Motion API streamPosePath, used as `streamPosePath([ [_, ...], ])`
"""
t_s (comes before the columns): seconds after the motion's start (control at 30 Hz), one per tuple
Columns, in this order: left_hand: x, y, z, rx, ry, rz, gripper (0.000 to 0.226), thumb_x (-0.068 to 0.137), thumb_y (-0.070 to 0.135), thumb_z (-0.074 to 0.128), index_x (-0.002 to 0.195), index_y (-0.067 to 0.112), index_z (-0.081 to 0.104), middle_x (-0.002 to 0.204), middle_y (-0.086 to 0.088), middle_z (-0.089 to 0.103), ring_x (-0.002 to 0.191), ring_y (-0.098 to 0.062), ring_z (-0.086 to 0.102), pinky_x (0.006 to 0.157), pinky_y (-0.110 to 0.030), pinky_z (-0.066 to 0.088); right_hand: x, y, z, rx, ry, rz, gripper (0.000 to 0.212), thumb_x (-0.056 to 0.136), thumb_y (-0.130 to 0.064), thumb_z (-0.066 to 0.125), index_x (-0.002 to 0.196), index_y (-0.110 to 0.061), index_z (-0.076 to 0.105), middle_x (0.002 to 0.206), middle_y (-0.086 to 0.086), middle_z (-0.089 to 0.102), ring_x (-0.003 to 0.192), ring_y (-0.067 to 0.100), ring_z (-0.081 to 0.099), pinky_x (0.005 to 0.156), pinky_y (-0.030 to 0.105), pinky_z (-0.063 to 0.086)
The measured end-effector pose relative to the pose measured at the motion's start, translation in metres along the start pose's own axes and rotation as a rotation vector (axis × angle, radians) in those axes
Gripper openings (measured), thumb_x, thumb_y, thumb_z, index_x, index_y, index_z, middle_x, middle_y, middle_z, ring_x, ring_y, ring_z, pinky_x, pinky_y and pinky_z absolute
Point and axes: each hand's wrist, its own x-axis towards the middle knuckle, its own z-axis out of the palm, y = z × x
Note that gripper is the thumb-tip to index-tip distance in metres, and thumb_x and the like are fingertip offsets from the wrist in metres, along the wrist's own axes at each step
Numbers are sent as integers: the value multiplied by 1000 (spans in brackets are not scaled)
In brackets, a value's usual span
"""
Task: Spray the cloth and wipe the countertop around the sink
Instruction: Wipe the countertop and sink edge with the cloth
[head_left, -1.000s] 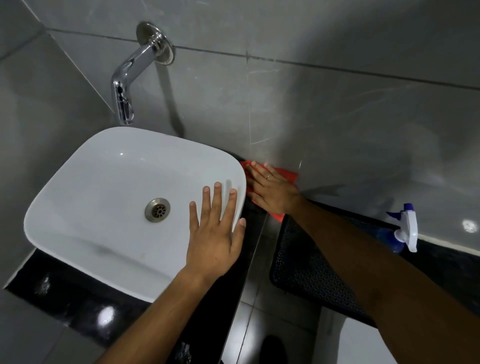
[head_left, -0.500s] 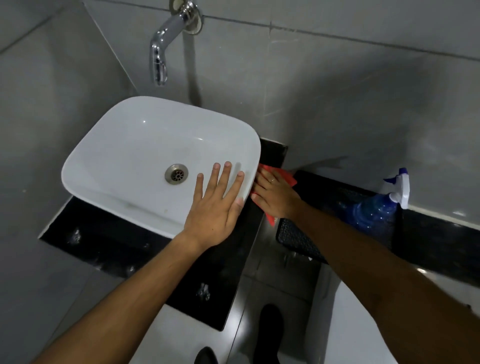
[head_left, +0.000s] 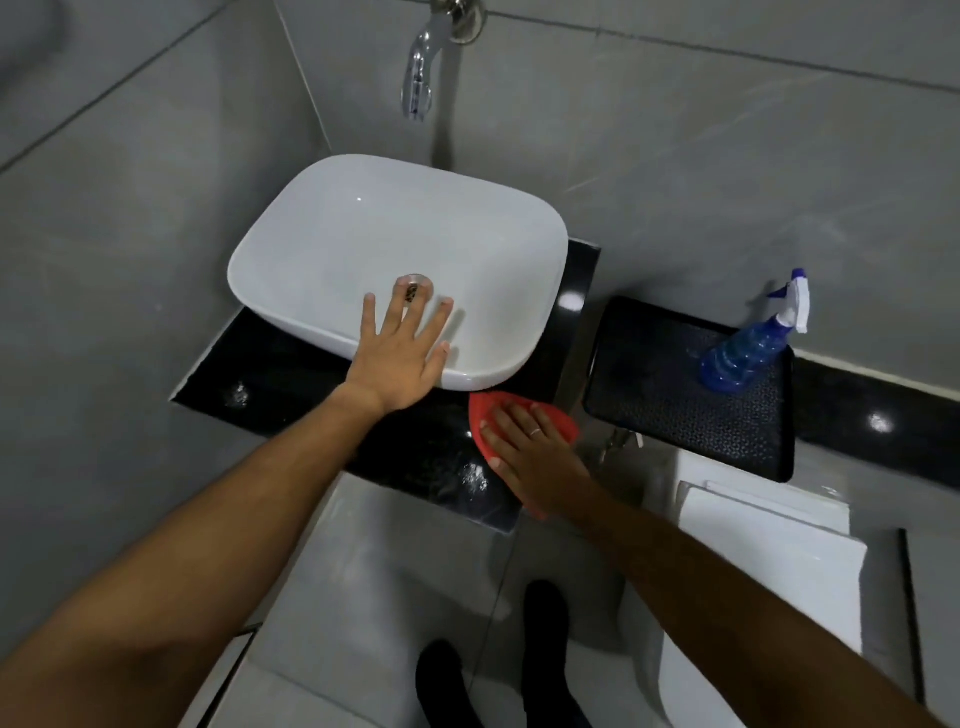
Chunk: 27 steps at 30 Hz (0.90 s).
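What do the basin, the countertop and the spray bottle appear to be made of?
Basin: likely glazed white ceramic, smooth with soft highlights. Countertop: looks like polished black speckled stone, with sharp light reflections. Spray bottle: translucent blue plastic with a white and blue trigger head.

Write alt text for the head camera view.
A right hand presses a red cloth flat on the black countertop in front of a white sink, while the left hand rests on its rim.
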Motion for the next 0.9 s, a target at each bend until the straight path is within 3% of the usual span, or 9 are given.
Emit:
streamPosePath([
  [0.27, 1, 2, 4, 2, 53, -19, 63, 99, 46, 8, 158, 23, 4, 168, -13, 0, 153, -35, -11, 119, -66, -2, -9, -59, 17, 61, -10, 111, 56, 103, -41, 32, 153, -16, 32, 160, 10, 34, 146, 35, 34, 118, 57, 28],
  [0.63, 3, 1, 8, 5, 60, 0, 63, 100, 46, 8, 158, 23, 0, 167, -12, -4, 153, -35, -15, 119, -65, -5, 47, -139, 6, 263, 15, 572, 61, 105, -41, 25, 157, -10, 16, 165, 15, 15, 153, 37, 10, 122, 61, 5],
  [0.7, 2, 1, 6, -7, 59, 6, 64, 99, 47, 6, 158, 23, 0, 167, -12, -5, 153, -34, -16, 120, -64, -6, 48, -136, 0, 340, 66, 570, 58, 104, -41, 25, 155, -11, 27, 163, 15, 23, 152, 36, 15, 122, 59, 9],
  [0.77, 0, 1, 4, -55, 71, 0, 64, 100, 47, 8, 158, 21, 3, 167, -12, -5, 153, -34, -15, 120, -63, -7, 42, -126, -8, 457, 201, 574, 49, 103, -36, 33, 144, -12, 46, 153, 16, 43, 145, 37, 32, 120, 56, 24],
  [0.83, -5, 1, 5, -143, 128, -6, 62, 102, 43, 16, 158, 17, 9, 168, -12, -1, 153, -34, -12, 121, -62, -5, 34, -107, -20, 514, 368, 579, 36, 98, -30, 48, 127, -12, 59, 134, 16, 58, 129, 37, 49, 107, 53, 40],
  [0.9, -21, 9, 9, -267, 245, -36, 58, 102, 32, 30, 156, 13, 22, 166, -14, 12, 154, -34, -2, 123, -59, 1, 29, -82, -35, 444, 487, 535, 30, 94, -28, 51, 116, -14, 64, 122, 12, 62, 116, 34, 53, 96, 49, 44],
])
